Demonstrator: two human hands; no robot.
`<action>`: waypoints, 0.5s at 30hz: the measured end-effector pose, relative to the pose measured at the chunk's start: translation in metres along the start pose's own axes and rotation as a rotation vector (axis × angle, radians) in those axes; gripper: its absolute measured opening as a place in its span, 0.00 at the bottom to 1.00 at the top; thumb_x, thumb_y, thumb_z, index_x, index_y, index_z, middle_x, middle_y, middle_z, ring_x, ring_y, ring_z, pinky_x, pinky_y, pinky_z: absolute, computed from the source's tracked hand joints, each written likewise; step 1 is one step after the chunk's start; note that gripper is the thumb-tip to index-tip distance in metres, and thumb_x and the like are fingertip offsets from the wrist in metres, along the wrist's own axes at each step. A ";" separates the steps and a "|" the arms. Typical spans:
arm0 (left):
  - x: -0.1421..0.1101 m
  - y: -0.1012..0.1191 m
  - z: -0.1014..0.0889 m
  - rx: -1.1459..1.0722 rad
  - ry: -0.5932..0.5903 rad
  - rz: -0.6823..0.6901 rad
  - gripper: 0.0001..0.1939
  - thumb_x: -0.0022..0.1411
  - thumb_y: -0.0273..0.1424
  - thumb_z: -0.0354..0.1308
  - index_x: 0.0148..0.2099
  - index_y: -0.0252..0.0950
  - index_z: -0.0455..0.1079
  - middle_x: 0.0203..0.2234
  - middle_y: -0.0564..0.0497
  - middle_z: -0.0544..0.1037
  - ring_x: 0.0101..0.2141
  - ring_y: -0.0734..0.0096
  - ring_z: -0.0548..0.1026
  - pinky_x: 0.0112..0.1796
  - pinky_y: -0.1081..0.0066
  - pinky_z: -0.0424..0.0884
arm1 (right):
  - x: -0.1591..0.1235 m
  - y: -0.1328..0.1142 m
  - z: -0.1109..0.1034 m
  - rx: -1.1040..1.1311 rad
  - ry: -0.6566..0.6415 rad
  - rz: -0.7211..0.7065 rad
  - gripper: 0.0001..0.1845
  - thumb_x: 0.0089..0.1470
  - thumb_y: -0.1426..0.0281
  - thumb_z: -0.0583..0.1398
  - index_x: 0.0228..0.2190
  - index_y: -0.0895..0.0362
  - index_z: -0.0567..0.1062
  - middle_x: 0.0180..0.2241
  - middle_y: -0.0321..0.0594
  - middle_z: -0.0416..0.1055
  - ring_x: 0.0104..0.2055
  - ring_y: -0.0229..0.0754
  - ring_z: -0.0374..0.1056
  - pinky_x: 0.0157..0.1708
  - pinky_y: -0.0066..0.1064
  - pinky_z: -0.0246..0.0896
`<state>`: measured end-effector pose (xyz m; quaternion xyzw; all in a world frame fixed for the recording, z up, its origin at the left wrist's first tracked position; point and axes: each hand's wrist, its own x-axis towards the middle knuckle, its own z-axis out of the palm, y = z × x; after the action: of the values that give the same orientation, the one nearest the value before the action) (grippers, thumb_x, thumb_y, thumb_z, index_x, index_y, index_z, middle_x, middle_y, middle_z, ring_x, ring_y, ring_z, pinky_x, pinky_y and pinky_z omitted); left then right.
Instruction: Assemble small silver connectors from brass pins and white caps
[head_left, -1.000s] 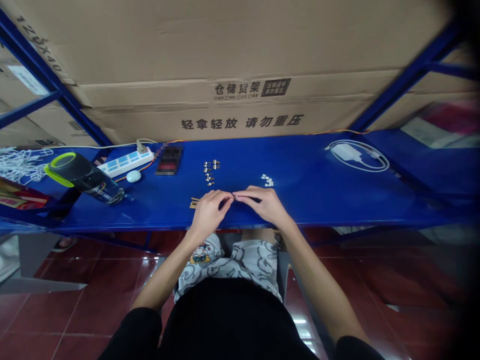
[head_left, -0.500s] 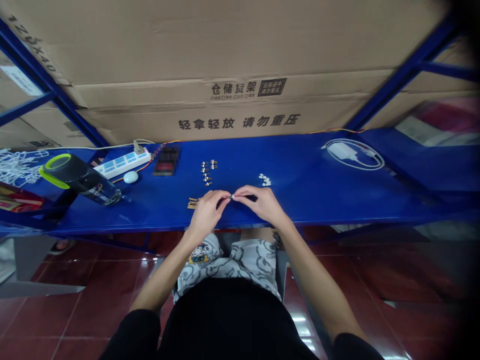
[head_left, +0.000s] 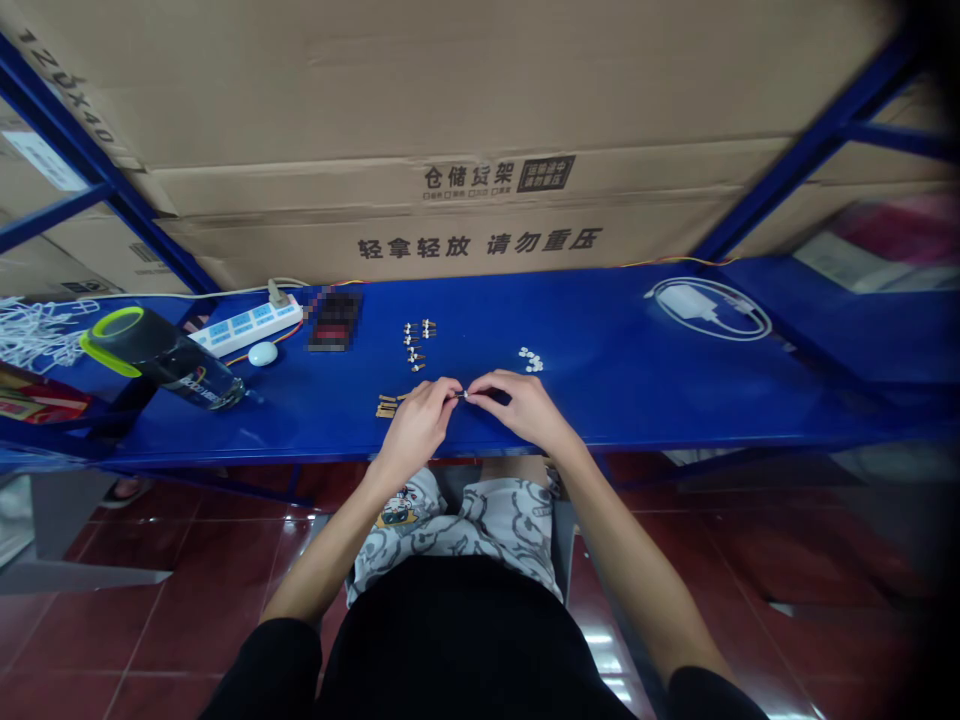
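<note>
My left hand [head_left: 417, 420] is closed in a pinch on a small dark pin [head_left: 460, 394], most of it hidden by the fingers. From the other side, my right hand [head_left: 529, 408] pinches a tiny white piece [head_left: 466, 394] at the pin's end; the two pieces meet between my fingertips. Beside my left hand lie several brass-coloured pins [head_left: 386, 408], partly covered by it. Farther back, several brass pins with white collars [head_left: 412, 343] are set out in short columns. A loose cluster of small white pieces [head_left: 532, 361] lies beyond my right hand.
On the blue shelf [head_left: 615, 370], a dark bottle [head_left: 169, 360] with a lime-green rim, a white power strip [head_left: 251, 325] and a pale rounded object [head_left: 262, 353] are at left. A white charger with coiled cable [head_left: 686, 302] lies at right. Cardboard [head_left: 480, 90] stands behind.
The fingers of my left hand have shifted slightly around the pin, and more of its dark end shows. My right hand stays nearly still, and the parts on the shelf are unchanged.
</note>
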<state>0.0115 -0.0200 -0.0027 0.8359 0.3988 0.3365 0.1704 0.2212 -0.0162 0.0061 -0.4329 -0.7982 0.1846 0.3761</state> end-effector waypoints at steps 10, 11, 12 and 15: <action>0.001 0.003 -0.001 0.180 -0.033 0.096 0.08 0.75 0.25 0.50 0.51 0.40 0.68 0.41 0.51 0.80 0.41 0.62 0.76 0.42 0.63 0.69 | -0.001 0.004 0.002 -0.042 -0.013 -0.060 0.08 0.64 0.65 0.61 0.37 0.52 0.82 0.36 0.42 0.81 0.38 0.46 0.75 0.41 0.39 0.70; 0.001 0.003 -0.002 0.182 -0.032 0.094 0.08 0.76 0.26 0.49 0.51 0.40 0.68 0.41 0.51 0.80 0.41 0.62 0.76 0.42 0.63 0.68 | -0.001 0.003 0.002 -0.045 -0.014 -0.060 0.08 0.64 0.65 0.61 0.37 0.52 0.82 0.36 0.42 0.81 0.38 0.46 0.75 0.41 0.39 0.70; 0.001 0.003 -0.002 0.184 -0.032 0.093 0.08 0.76 0.26 0.49 0.51 0.40 0.68 0.41 0.51 0.80 0.41 0.62 0.76 0.42 0.63 0.68 | 0.000 0.003 0.002 -0.047 -0.016 -0.062 0.09 0.64 0.65 0.61 0.37 0.52 0.82 0.36 0.42 0.81 0.38 0.46 0.75 0.41 0.39 0.70; 0.001 0.002 -0.002 0.191 -0.035 0.095 0.08 0.76 0.26 0.49 0.51 0.40 0.68 0.41 0.50 0.80 0.42 0.62 0.76 0.43 0.63 0.68 | 0.000 0.003 0.002 -0.051 -0.020 -0.074 0.10 0.65 0.64 0.61 0.37 0.53 0.82 0.36 0.43 0.80 0.39 0.47 0.75 0.42 0.39 0.70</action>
<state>0.0115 -0.0203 0.0006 0.8721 0.3858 0.2899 0.0809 0.2213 -0.0141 0.0025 -0.4106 -0.8219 0.1546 0.3633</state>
